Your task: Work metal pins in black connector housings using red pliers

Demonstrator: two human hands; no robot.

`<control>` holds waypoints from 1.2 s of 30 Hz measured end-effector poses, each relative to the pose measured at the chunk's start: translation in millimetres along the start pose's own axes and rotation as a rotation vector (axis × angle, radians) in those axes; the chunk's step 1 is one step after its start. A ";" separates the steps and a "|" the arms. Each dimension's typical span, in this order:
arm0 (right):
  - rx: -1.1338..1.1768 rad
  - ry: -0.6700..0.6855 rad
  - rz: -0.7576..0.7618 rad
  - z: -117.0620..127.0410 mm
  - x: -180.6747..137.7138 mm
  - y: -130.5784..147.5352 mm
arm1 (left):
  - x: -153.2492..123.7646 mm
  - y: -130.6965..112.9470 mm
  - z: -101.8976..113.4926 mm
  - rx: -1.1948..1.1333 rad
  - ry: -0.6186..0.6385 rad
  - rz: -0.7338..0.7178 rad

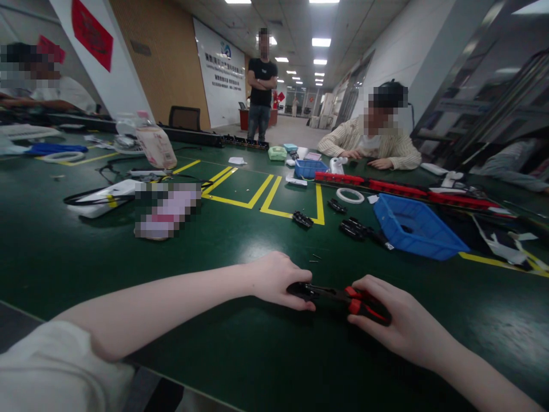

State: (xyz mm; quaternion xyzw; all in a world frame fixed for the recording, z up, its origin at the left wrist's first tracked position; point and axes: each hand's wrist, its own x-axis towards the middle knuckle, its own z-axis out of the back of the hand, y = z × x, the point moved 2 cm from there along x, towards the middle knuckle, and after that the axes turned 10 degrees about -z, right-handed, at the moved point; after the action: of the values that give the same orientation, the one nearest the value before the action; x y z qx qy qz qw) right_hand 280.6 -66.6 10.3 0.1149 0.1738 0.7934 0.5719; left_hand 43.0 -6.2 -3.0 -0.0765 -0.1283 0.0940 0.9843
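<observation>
Sleeve (pixel 55 366) | black part (pixel 301 290) pinched between left fingers (pixel 295 301) | pliers (pixel 354 293) gripped in right fingers (pixel 365 325)

rectangular white lights (pixel 321 42) line the pale ceiling (pixel 294 28). a white, dark-lettered wall panel (pixel 221 106) adjoins brown ribbed panelling (pixel 160 71); the floor (pixel 295 130) is grey.

Left hand (pixel 278 277) holds a small black part (pixel 302 292) between thumb and fingers, over the green table (pixel 206 355). Right hand (pixel 397 315) grasps red-and-black pliers (pixel 354 294), nose directed at the part; whether the jaws grip it cannot be determined. Two thin pins (pixel 314 261) lie just beyond. Further back: loose black pieces (pixel 353 228), a blue tray (pixel 424 245), a white ring (pixel 349 202). A person in a striped shirt (pixel 401 154) sits across; another person (pixel 261 80) stands behind, arms folded.
</observation>
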 end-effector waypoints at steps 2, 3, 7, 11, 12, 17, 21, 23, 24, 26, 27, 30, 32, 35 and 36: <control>0.010 0.010 -0.023 -1.8 0.1 0.8 | 0.0 0.4 -0.9 0.001 -0.019 0.009; 0.014 0.016 -0.031 -2.8 0.1 1.5 | 0.0 0.5 -1.3 0.007 -0.031 0.010; 0.016 0.021 -0.055 -5.5 -0.4 4.4 | -0.1 0.2 -3.1 0.054 -0.061 0.025; 0.014 0.029 -0.064 -3.5 -0.5 5.3 | 0.8 -0.3 -2.6 0.068 -0.024 0.061; 0.014 0.036 -0.064 -2.3 -0.3 5.2 | 1.3 -0.6 -2.1 0.069 -0.006 0.062; 0.026 0.061 -0.076 5.5 1.5 3.5 | 3.1 -2.8 0.1 0.080 0.053 0.027; 0.005 0.103 -0.066 9.3 2.2 3.5 | 2.7 -3.1 -0.1 0.092 0.053 0.010; 0.009 0.093 -0.073 10.8 2.3 3.6 | 2.5 -3.3 -0.2 0.090 0.055 0.000; 0.004 0.100 -0.073 10.9 2.3 3.8 | 2.5 -3.3 -0.1 0.092 0.059 -0.001; -0.018 0.141 -0.065 9.6 2.3 4.3 | 2.7 -3.3 0.1 0.099 0.069 0.000; -0.028 0.158 -0.061 8.5 2.3 4.5 | 2.9 -3.3 0.2 0.103 0.074 0.002; -0.017 0.134 -0.064 5.1 2.4 4.2 | 3.1 -3.1 0.1 0.106 0.088 0.004; -0.009 0.104 -0.062 2.8 2.5 3.4 | 3.0 -2.7 -0.4 0.105 0.089 0.003; -0.042 0.119 -0.025 0.1 3.2 2.5 | 2.4 -2.0 -1.4 0.097 0.076 0.003; -0.057 0.122 -0.011 -0.1 3.5 2.4 | 2.2 -1.9 -1.7 0.098 0.073 0.006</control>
State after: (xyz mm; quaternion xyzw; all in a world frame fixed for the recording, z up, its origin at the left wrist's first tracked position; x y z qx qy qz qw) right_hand 277.4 -64.0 11.1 0.0489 0.1863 0.8005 0.5676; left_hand 45.9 -7.8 -3.7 -0.0321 -0.0874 0.1001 0.9906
